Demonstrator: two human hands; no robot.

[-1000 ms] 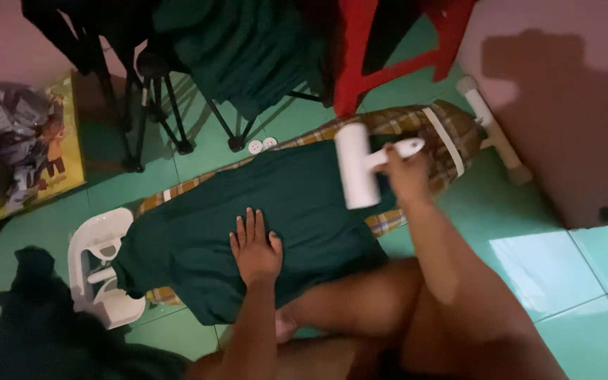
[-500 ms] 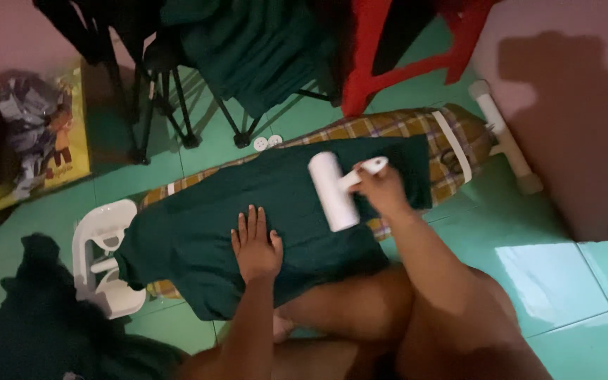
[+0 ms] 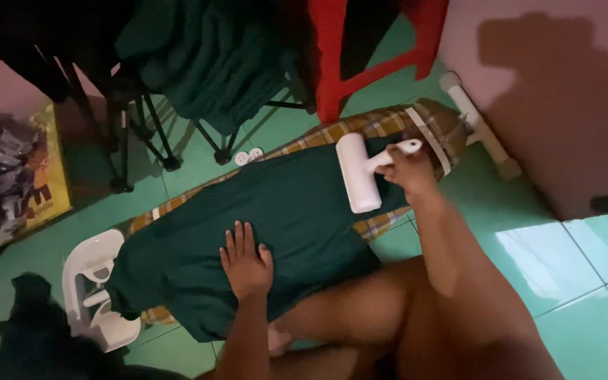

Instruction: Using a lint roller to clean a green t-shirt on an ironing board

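green shirt point(image 3: 297, 218) on plaid board point(image 3: 360, 130), left hand point(image 3: 246, 262) fingers spread flat, right hand point(image 3: 406, 169) fingers gripping white lint roller point(image 3: 359, 172), red stool point(image 3: 360, 49) beyond

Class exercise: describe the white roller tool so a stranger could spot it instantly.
Find the plaid ironing board low on the green floor, draped with a dark green garment. At the garment's far end, the right hand grips the white lint roller, the only white cylinder lying on the cloth.
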